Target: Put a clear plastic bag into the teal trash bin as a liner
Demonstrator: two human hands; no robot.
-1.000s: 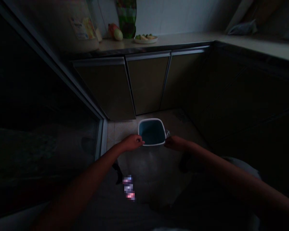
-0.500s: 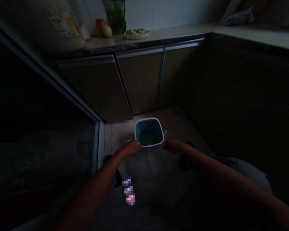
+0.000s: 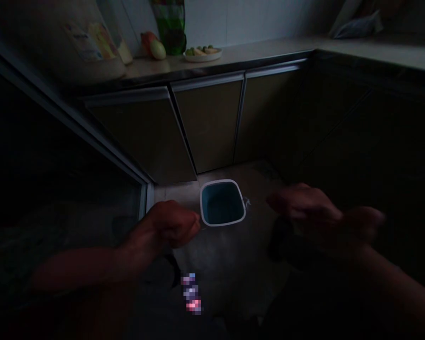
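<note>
A square blue bucket [image 3: 222, 204] with a white rim sits on the tiled floor [image 3: 177, 192]. The curled left hand [image 3: 172, 224] is right at its rim, though in this gloom I can't tell whether it grips anything. The blurred right hand [image 3: 310, 212] is loosely open, empty, well apart.

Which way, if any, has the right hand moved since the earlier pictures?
Yes: the right hand has moved rightward, away from the blue bucket, judged against the lower cabinet doors.
</note>
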